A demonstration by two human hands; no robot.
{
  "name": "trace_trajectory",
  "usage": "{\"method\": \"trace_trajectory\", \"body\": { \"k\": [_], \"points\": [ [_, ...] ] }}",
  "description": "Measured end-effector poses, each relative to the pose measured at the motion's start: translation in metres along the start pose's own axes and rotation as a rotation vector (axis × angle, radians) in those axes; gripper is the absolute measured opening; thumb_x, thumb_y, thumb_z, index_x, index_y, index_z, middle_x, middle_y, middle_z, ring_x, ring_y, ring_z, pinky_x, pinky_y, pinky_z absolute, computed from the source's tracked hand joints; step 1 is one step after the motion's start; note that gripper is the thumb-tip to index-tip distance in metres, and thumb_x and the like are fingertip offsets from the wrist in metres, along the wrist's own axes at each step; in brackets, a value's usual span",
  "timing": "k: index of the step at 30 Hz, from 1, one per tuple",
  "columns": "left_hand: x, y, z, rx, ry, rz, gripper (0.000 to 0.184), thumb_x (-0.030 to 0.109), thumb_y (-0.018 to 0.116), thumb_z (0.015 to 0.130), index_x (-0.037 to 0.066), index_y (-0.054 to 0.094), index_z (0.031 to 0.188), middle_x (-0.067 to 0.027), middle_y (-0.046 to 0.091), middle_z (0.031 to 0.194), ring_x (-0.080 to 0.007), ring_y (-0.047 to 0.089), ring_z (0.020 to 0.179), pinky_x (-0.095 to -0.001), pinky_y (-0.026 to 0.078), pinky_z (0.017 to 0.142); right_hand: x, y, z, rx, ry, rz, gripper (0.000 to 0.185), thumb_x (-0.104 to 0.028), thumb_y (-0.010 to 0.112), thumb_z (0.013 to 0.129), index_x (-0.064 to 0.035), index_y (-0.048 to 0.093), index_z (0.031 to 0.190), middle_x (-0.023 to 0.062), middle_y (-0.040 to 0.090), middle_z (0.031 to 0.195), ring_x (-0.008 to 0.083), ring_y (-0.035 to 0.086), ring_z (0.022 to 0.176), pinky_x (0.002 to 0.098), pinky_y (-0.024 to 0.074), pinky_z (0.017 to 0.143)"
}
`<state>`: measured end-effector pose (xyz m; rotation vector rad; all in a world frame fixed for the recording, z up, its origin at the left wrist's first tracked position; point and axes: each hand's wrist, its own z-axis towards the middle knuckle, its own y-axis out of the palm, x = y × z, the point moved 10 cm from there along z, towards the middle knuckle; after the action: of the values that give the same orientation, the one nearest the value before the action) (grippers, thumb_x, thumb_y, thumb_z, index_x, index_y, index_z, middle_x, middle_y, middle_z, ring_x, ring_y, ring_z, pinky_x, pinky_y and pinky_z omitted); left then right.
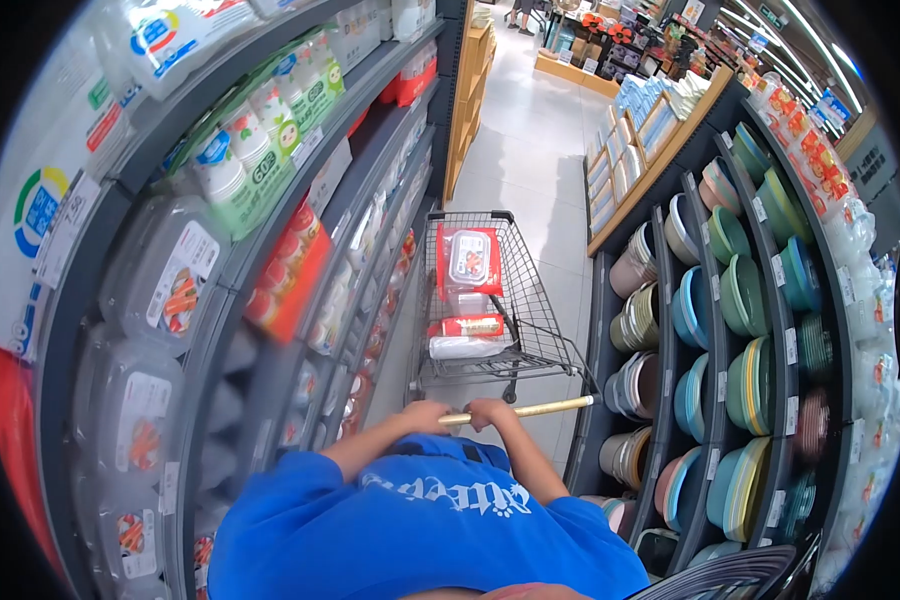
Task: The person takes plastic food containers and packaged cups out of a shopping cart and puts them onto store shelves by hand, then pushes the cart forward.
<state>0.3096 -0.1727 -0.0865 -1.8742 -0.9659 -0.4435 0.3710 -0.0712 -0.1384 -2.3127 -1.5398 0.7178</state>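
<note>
Both hands are closed on the handle (545, 407) of a shopping cart, a pale yellow bar with a light end cap. My left hand (427, 416) wraps its left end, and my right hand (489, 412) grips close beside it. Ahead stands the wire shopping cart (542, 300). Inside lies a red pack (478, 283) with a clear-lidded plastic container pictured or packed on top; I cannot tell which. Nearer to me are a red-wrapped package (473, 326) and a white roll-like package (460, 347).
Shelves on the left hold clear plastic food containers (178, 285), bagged paper cups (255, 140) and a blurred red pack (290, 270). The right shelves (660, 400) carry stacked basins (745, 295) and bins (634, 320). The tiled aisle (520, 120) runs ahead; a person's legs show far off.
</note>
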Motion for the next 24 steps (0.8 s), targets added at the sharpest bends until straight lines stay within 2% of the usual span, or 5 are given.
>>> {"method": "trace_trajectory", "body": {
  "k": [5, 8, 13, 21, 24],
  "points": [
    [-0.014, 0.003, -0.045, 0.03, 0.008, 0.05, 0.057, 0.038, 0.076, 0.074, 0.013, 0.064, 0.123, -0.0152, 0.07, 0.11, -0.0343, 0.067, 0.103, -0.0475, 0.053, 0.088, -0.073, 0.015, 0.003, 0.253, -0.046, 0.109, 0.041, -0.021, 0.06, 0.079, -0.0203, 0.07, 0.119, 0.0136, 0.071, 0.114, 0.0335, 0.068, 0.103, 0.0466, 0.0546, 0.087],
    [-0.031, 0.004, -0.072, 0.078, -0.018, 0.113, 0.056, 0.039, 0.076, 0.073, 0.012, 0.065, 0.12, -0.0152, 0.07, 0.109, -0.0344, 0.067, 0.104, -0.0479, 0.053, 0.087, -0.115, 0.003, -0.033, 0.378, -0.038, 0.182, 0.041, -0.018, 0.061, 0.077, -0.0171, 0.07, 0.117, 0.0157, 0.071, 0.11, 0.034, 0.068, 0.101, 0.0477, 0.0533, 0.088],
    [-0.058, 0.014, -0.108, 0.05, -0.135, 0.166, 0.051, 0.036, 0.079, 0.064, 0.01, 0.072, 0.107, -0.0144, 0.073, 0.105, -0.0311, 0.069, 0.102, -0.0458, 0.055, 0.086, -0.145, 0.019, -0.079, 0.967, 0.125, -0.034, 0.038, -0.015, 0.067, 0.071, -0.0142, 0.069, 0.109, 0.0108, 0.066, 0.104, 0.0299, 0.061, 0.107, 0.0531, 0.0406, 0.101],
    [-0.086, 0.023, -0.168, 0.102, -0.006, 0.213, 0.056, 0.033, 0.078, 0.066, 0.011, 0.067, 0.116, -0.0148, 0.071, 0.106, -0.0335, 0.069, 0.101, -0.0462, 0.056, 0.084, -0.028, 0.121, -0.183, 1.29, 0.603, 0.02, 0.033, -0.006, 0.065, 0.07, -0.0142, 0.072, 0.101, 0.0073, 0.064, 0.111, 0.0277, 0.057, 0.113, 0.0578, 0.0265, 0.112],
    [-0.102, 0.039, -0.184, -0.019, -0.072, 0.235, 0.072, 0.039, 0.08, 0.068, 0.014, 0.06, 0.132, -0.0138, 0.064, 0.124, -0.0323, 0.063, 0.113, -0.0448, 0.052, 0.093, -0.011, 0.14, -0.194, 1.163, 0.483, 0.065, 0.03, -0.006, 0.064, 0.074, -0.0147, 0.073, 0.101, 0.0066, 0.066, 0.105, 0.0265, 0.058, 0.11, 0.0586, 0.0258, 0.112]
  ]
}}
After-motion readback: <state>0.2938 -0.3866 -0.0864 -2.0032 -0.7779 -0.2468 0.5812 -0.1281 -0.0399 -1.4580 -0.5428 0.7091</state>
